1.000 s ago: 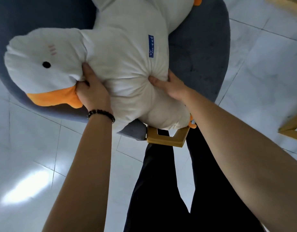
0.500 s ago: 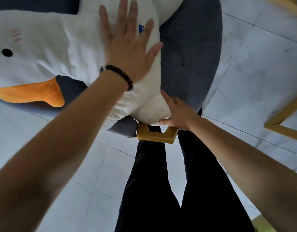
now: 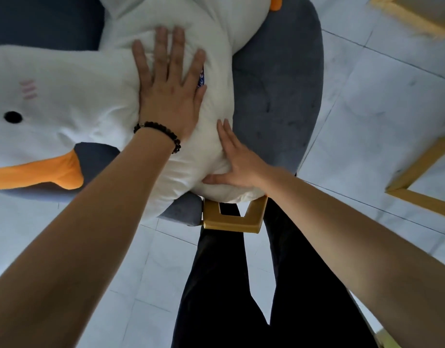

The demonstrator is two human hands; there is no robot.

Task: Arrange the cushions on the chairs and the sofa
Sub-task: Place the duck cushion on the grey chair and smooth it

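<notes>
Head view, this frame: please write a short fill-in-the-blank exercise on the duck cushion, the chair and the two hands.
1. The duck cushion has a white body and an ____ beak.
2. The black bead bracelet is on the ____ wrist.
3. The left hand lies flat on the cushion, partly covering its ____ label.
4. The cushion rests on a grey chair with a ____ leg just below the right hand.

Missing words: orange; left; blue; gold.
</notes>
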